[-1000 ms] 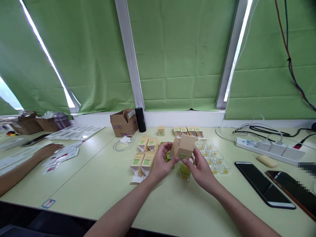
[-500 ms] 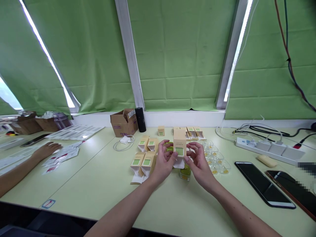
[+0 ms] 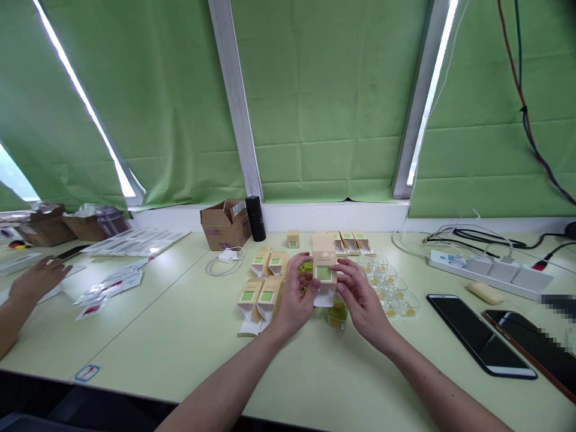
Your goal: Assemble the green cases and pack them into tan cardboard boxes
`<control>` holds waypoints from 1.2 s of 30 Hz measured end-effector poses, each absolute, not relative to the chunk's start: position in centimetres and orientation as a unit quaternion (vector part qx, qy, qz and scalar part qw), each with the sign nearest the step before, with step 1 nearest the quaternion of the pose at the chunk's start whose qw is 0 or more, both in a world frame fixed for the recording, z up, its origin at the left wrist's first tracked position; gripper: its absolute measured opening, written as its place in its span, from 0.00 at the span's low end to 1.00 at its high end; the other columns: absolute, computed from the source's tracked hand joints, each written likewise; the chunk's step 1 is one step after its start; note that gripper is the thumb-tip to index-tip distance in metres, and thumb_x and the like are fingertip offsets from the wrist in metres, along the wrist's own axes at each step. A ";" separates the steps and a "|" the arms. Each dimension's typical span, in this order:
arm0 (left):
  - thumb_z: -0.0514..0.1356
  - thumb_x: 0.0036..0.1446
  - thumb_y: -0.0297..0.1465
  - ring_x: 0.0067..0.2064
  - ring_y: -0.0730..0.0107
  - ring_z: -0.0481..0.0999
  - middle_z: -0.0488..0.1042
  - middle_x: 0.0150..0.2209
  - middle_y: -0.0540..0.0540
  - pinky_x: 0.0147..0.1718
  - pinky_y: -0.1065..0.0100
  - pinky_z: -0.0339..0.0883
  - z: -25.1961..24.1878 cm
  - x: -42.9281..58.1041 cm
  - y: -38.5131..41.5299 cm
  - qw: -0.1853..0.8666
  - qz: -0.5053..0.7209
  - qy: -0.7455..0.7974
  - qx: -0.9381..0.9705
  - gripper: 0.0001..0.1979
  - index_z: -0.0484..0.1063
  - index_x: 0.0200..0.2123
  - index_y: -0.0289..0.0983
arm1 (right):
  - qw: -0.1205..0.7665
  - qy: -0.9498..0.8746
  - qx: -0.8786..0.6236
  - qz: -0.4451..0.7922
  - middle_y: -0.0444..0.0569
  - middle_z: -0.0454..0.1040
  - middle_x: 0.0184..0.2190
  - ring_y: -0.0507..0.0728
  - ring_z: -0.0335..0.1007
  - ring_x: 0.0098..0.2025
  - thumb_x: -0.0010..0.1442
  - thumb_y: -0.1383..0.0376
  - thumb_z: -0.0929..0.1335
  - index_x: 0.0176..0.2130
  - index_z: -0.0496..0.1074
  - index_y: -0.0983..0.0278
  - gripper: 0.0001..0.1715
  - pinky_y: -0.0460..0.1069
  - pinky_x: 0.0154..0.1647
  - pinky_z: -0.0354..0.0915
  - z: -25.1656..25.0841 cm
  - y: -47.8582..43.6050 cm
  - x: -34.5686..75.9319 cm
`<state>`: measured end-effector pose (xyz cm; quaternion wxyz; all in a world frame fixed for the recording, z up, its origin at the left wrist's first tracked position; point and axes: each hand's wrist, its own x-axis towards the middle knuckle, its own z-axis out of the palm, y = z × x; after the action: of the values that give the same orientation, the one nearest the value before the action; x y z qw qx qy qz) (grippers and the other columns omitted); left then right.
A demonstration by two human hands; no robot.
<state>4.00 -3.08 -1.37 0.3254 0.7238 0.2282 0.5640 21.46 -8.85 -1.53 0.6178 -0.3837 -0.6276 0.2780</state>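
Between my two hands a small beige carton (image 3: 323, 258) with a green window stands upright above the table, its white flap hanging open at the bottom. My left hand (image 3: 297, 294) grips its left side, thumb at the front near the lower edge. On the other side my right hand (image 3: 361, 294) pinches the right edge with curled fingers. Just below the carton, a small glass jar with yellow-green contents (image 3: 337, 313) rests on the table, partly covered by the flap and my right hand. More green items (image 3: 305, 266) show behind my left fingers, mostly hidden.
Several similar open cartons (image 3: 267, 296) stand to the left, others (image 3: 348, 242) at the back. Clear little containers (image 3: 396, 287) cluster on the right, near phones (image 3: 479, 335) and a power strip (image 3: 488, 273). A brown box (image 3: 225, 224) stands behind. Another person's hand (image 3: 38, 279) is far left.
The carton has shifted slightly left, and my right thumb has come off its front toward the edge. At far left, the other person's hand has moved left, away from the printed sachets.
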 end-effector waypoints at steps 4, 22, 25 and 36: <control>0.53 0.75 0.44 0.44 0.68 0.78 0.58 0.68 0.36 0.43 0.62 0.76 -0.9 3.7 -3.4 0.328 0.556 0.203 0.736 0.18 0.66 0.62 0.46 | 0.620 -0.623 -0.381 0.287 0.53 0.59 0.67 0.57 0.78 0.51 0.75 0.52 0.65 0.59 0.72 0.49 0.17 0.56 0.53 0.77 -1.4 -8.9 21.5; 0.62 0.70 0.36 0.48 0.65 0.80 0.54 0.71 0.35 0.51 0.58 0.78 -1.1 3.0 -2.9 0.364 0.535 0.177 0.742 0.22 0.67 0.64 0.46 | 0.617 -0.617 -0.377 0.311 0.53 0.59 0.67 0.58 0.78 0.50 0.72 0.52 0.67 0.60 0.73 0.48 0.19 0.58 0.53 0.77 -1.1 -8.9 21.8; 0.63 0.69 0.35 0.47 0.66 0.80 0.55 0.71 0.35 0.49 0.59 0.78 -1.3 3.2 -2.8 0.368 0.545 0.176 0.733 0.22 0.67 0.64 0.46 | 0.612 -0.621 -0.380 0.310 0.53 0.59 0.68 0.58 0.77 0.51 0.72 0.52 0.67 0.61 0.73 0.48 0.20 0.58 0.54 0.77 -0.9 -9.0 21.9; 0.63 0.69 0.34 0.49 0.66 0.80 0.62 0.65 0.37 0.48 0.62 0.80 -1.9 3.7 -2.5 0.362 0.580 0.200 0.702 0.18 0.71 0.60 0.43 | 0.604 -0.625 -0.385 0.309 0.54 0.60 0.68 0.60 0.79 0.52 0.73 0.53 0.66 0.62 0.72 0.48 0.21 0.61 0.57 0.77 -1.2 -8.9 22.0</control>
<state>3.73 -2.47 -1.87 0.3617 0.7020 0.2003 0.5798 22.03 -8.88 -1.18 0.6042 -0.3852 -0.6255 0.3088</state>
